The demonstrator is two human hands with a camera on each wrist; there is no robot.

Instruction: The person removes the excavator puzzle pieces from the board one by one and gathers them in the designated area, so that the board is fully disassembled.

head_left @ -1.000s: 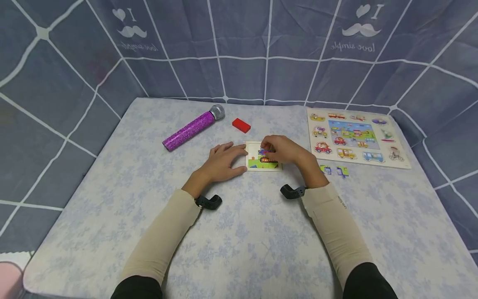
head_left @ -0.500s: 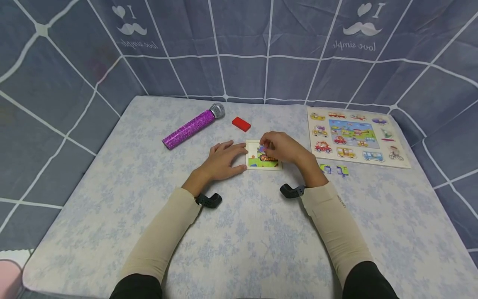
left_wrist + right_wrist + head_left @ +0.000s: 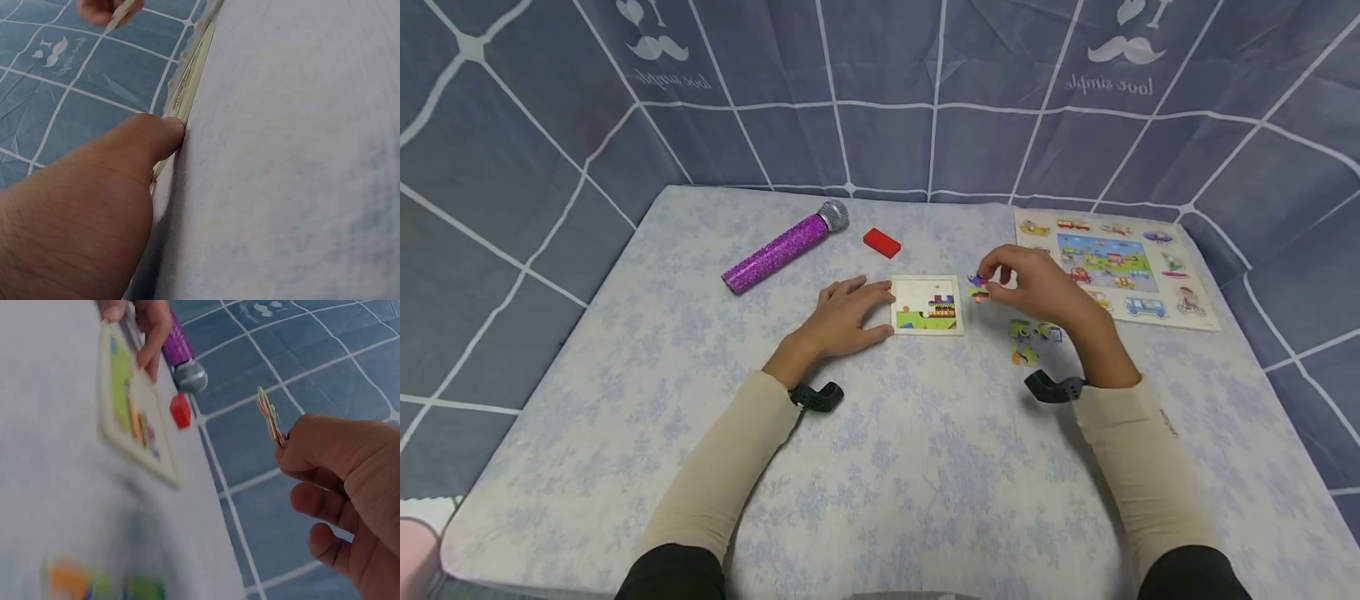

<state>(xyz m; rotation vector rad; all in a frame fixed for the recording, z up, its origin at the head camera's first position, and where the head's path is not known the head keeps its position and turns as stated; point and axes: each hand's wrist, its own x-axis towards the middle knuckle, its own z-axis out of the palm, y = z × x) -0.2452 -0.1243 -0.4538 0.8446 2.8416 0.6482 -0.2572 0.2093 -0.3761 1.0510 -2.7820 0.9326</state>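
In the head view my left hand [image 3: 842, 321] rests against the left edge of a small wooden puzzle frame [image 3: 961, 310], its fingers extended and touching the rim. Several joined pieces [image 3: 927, 319] fill the lower part of the frame. My right hand [image 3: 1037, 283], to the right of the frame, pinches a colourful jigsaw piece [image 3: 977, 289] between thumb and fingers. The right wrist view has this piece [image 3: 269, 415] edge-on, raised above the table. Beneath and beside the right hand lie several loose jigsaw pieces [image 3: 1024, 343], partly overlapped by it.
A larger wooden board [image 3: 1180, 312] with vehicle pictures lies at the right, partly behind the right hand. Beyond the frame are a red block [image 3: 882, 242] and a glittery purple microphone [image 3: 778, 250]. A patterned cloth [image 3: 880, 150] hangs behind the table.
My right hand has moved right, off the puzzle frame, with a jigsaw piece between its fingers. More of the frame and loose pieces now show. The left hand has stayed at the frame.
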